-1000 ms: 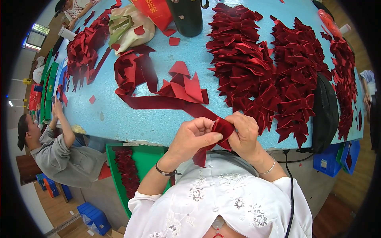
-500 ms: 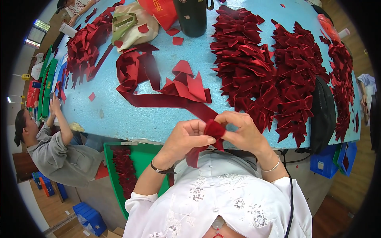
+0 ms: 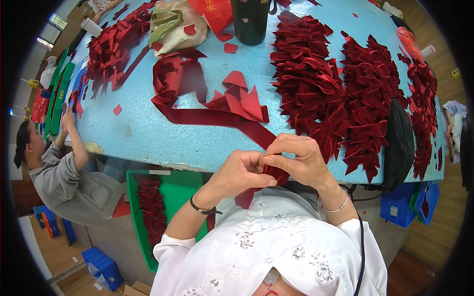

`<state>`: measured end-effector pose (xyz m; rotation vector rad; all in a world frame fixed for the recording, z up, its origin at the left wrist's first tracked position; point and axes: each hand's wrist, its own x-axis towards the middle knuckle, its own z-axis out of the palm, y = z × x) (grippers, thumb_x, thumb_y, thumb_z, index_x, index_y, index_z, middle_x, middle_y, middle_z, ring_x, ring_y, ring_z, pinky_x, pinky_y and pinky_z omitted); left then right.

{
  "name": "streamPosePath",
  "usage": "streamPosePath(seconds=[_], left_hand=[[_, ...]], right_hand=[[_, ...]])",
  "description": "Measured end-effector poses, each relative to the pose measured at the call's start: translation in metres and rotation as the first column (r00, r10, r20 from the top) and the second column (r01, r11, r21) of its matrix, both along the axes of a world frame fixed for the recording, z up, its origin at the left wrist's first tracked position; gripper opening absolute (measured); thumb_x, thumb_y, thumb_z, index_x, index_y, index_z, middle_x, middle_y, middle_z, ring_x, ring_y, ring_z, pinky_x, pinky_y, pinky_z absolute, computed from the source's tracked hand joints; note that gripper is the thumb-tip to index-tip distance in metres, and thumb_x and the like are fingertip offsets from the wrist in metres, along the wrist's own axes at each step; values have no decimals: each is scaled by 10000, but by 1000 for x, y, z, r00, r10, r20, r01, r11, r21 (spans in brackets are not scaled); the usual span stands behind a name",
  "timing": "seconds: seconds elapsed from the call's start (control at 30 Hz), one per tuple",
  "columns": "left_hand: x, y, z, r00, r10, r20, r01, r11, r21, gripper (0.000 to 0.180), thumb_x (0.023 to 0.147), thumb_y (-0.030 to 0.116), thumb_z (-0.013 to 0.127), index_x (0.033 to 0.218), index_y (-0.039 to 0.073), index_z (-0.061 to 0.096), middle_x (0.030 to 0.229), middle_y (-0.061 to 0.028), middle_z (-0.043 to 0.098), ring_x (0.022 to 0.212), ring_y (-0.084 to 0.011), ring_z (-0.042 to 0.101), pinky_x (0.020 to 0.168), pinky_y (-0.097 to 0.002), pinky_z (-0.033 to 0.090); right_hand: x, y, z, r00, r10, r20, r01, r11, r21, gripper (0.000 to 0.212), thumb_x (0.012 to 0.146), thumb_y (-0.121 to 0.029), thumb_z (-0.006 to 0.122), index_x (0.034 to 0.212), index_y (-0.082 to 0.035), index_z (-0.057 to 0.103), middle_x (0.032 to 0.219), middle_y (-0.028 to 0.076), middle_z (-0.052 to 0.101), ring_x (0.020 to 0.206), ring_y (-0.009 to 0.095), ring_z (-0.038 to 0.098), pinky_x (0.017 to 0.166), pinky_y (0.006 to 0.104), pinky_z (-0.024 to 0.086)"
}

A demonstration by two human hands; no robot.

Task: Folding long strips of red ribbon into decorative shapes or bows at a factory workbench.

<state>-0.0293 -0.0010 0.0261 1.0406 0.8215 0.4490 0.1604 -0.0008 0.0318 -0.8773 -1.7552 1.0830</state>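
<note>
Close to the table's front edge, both hands pinch a dark red velvet ribbon (image 3: 278, 174). My left hand (image 3: 238, 173) has its thumb and fingers closed on the folded part, and a short tail hangs below it. My right hand (image 3: 302, 159) pinches at the top of the fold, its thumb against the left fingertips. Fingers hide much of the fold, so its exact shape cannot be made out. From the hands the ribbon's long strip (image 3: 207, 117) runs back to the left across the table, into a loose heap of ribbon (image 3: 170, 76).
Finished red bows (image 3: 308, 84) lie in long stacks on the blue table (image 3: 143, 135). A black bag (image 3: 400, 143) sits at the right edge, a dark tumbler (image 3: 250, 22) and cloth bag (image 3: 177, 27) at the back. Below is a green bin (image 3: 182, 197); a co-worker (image 3: 74, 182) sits left.
My right fingers have come in against the left fingertips. The ribbon loop that stood out between the hands is now lower and mostly covered. The whole view has shifted slightly.
</note>
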Motion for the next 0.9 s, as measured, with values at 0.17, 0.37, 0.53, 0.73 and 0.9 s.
streamPosePath(seconds=[0.17,0.37,0.53,0.73,0.9], left_hand=[[5,-5,4,960,-260,-100,272,953,135,167,725,79,754,809,6,629,687,26,589,596,-21,509,520,-177,381],[4,-1,17,1000,29,-7,-29,999,-34,156,738,69,752,816,-2,637,697,7,620,627,-27,553,548,-174,423],[5,-1,16,993,122,7,-122,992,12,138,782,94,728,829,-9,648,690,13,618,624,-21,545,545,-171,421],[6,0,10,977,212,29,-214,975,68,151,881,145,641,869,-4,661,677,45,584,587,-3,476,511,-169,372],[4,-4,0,969,244,40,-247,964,99,140,918,86,568,898,-27,649,805,-11,646,747,-33,559,648,-176,442]], right_hand=[[-5,1,9,964,-263,-35,231,898,-373,89,821,-68,686,835,13,652,674,15,615,646,68,538,531,246,433],[10,6,10,981,-148,-129,99,940,-327,112,832,-61,676,875,35,639,719,20,627,674,71,560,576,225,450],[15,-8,-1,990,-50,-129,11,957,-289,106,836,-38,661,900,42,634,783,33,644,711,72,577,633,206,467],[21,-10,-1,967,-130,-219,2,864,-503,116,839,-34,652,919,48,631,829,45,654,738,69,578,660,207,471],[21,-9,-1,934,-160,-318,-46,831,-555,99,849,-28,631,913,47,624,825,42,650,736,63,576,654,205,470]])
